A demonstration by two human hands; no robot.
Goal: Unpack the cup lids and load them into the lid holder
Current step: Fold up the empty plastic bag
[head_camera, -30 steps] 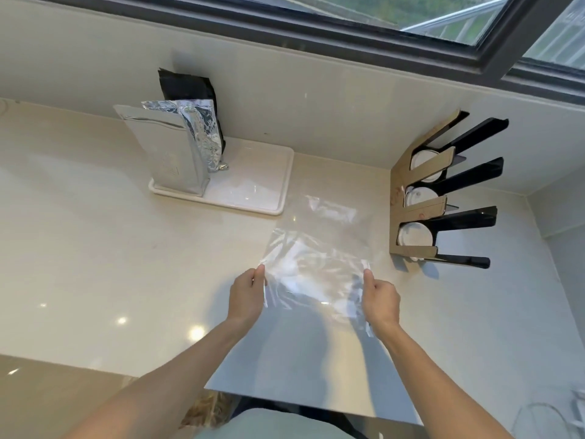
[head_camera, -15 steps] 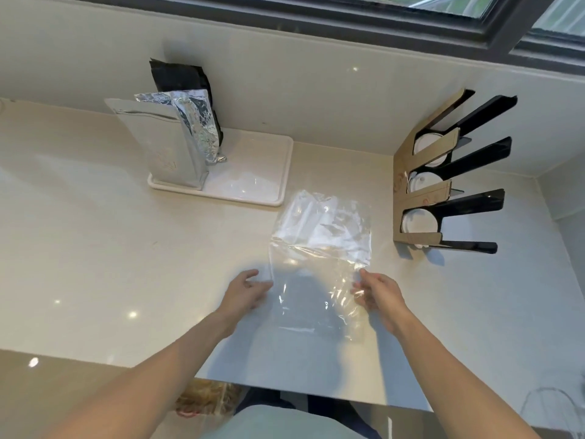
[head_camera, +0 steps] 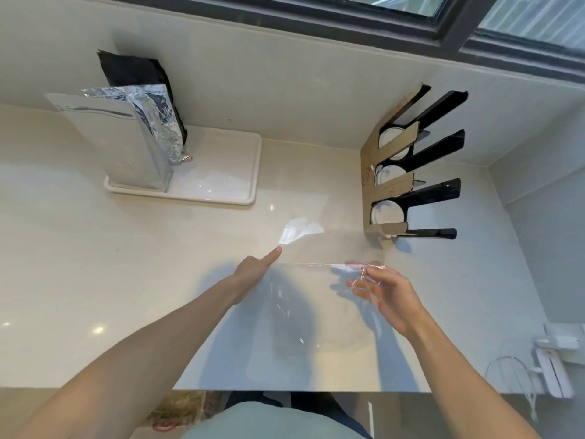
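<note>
An empty clear plastic bag (head_camera: pixel 300 299) is stretched above the pale counter between my hands. My left hand (head_camera: pixel 253 269) grips its left end with the index finger pointing out. My right hand (head_camera: pixel 384 296) pinches its right corner. The bag's top edge runs taut from one hand to the other. At the back right stands the lid holder (head_camera: pixel 368 172), brown-fronted with black dividers. White cup lids (head_camera: pixel 386 212) sit in three of its slots. Both hands are to the left of the holder and nearer to me than it.
A white tray (head_camera: pixel 228 172) at the back left carries a silver foil pouch (head_camera: pixel 120 144) and a black pouch (head_camera: pixel 133 71). The wall and window frame run behind. White items (head_camera: pixel 554 359) lie at the right edge. The counter's front edge (head_camera: pixel 300 390) is just below my forearms.
The bag, first held up crumpled, then laid flat, is now pulled taut between my hands. My left index finger has stretched forward. My right hand has moved right and turned palm up.
</note>
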